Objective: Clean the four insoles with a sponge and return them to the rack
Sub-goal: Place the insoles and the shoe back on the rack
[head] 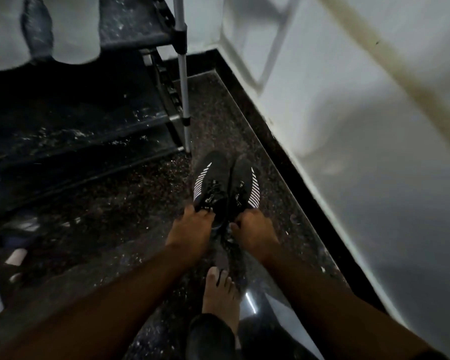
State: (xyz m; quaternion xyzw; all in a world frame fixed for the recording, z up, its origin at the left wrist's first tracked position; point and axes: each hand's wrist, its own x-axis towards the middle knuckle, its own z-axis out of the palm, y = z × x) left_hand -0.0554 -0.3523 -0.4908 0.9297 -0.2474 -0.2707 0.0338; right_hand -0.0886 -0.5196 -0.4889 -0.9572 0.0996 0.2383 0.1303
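Both grips closed: left hand [190,229] pinches the left shoe [211,183] at its collar, right hand [255,229] the right shoe [242,185]. Shoes side by side, touching, over the floor [140,203] beside the rack [89,141]. Insoles not visible.

Dark speckled floor [120,203] below me, black sneaker pair [225,183] near centre, rack [183,100] standing far left, my bare foot [220,292] nearest.

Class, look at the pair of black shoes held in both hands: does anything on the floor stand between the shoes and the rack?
Nothing visible does. The shoes, one in the left hand and one in the right hand, sit just right of the rack, with only bare speckled floor between them.
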